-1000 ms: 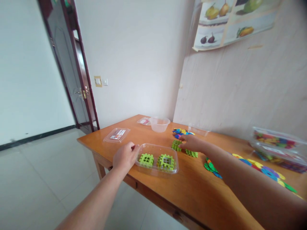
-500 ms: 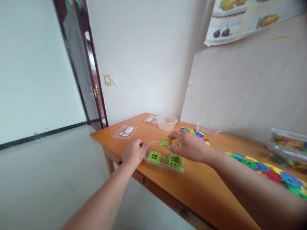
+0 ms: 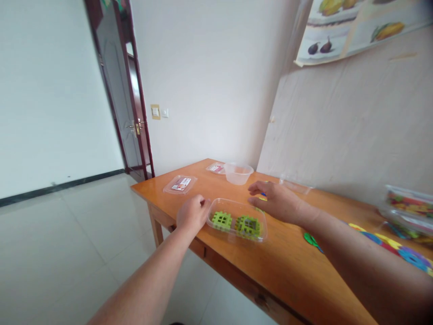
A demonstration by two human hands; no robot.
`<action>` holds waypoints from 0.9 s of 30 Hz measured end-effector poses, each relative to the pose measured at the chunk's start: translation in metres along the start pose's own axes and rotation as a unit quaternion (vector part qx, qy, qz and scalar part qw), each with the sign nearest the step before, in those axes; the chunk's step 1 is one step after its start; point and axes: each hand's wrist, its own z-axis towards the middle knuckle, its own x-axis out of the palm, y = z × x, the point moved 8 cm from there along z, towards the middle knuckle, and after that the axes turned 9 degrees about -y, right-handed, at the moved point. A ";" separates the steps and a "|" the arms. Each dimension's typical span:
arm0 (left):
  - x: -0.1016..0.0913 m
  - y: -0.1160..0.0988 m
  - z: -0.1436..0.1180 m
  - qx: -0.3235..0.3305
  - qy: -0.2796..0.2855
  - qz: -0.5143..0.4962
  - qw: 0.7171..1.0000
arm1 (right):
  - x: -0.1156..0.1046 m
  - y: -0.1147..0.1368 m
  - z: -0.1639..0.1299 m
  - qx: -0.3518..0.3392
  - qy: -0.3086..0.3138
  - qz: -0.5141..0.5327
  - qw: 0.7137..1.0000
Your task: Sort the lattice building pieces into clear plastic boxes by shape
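Observation:
A clear plastic tray (image 3: 262,234) lies near the front edge of the wooden table (image 3: 287,271). Inside it lie green square blocks, one on the left (image 3: 221,220) and one on the right (image 3: 248,225). My left hand (image 3: 192,213) is curled against the tray's left rim and steadies it. My right hand (image 3: 275,202) hovers just behind the tray with its fingers spread and nothing in them. It covers a few coloured pieces (image 3: 263,197), of which only a sliver shows.
At the table's far end stand a clear bowl (image 3: 238,173) and two flat lids (image 3: 180,184) (image 3: 216,168). Coloured discs (image 3: 389,239) trail to the right, below clear boxes of pieces (image 3: 409,207). A dark door (image 3: 125,90) stands open at left.
My right hand brought a green block from the table over the tray, then drew back behind it with nothing in it. My left hand stayed on the rim. The view shifted left.

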 end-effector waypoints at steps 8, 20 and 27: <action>0.004 0.005 0.005 0.002 0.009 0.014 1.000 | 0.004 -0.134 -0.026 0.091 0.115 -0.066 0.987; 0.004 0.004 0.005 -0.005 0.016 0.017 1.000 | 0.007 -0.133 -0.037 0.116 0.103 -0.087 0.984; 0.004 0.005 0.004 -0.008 0.012 0.014 1.000 | -0.014 -0.053 -0.029 0.046 0.050 -0.002 0.998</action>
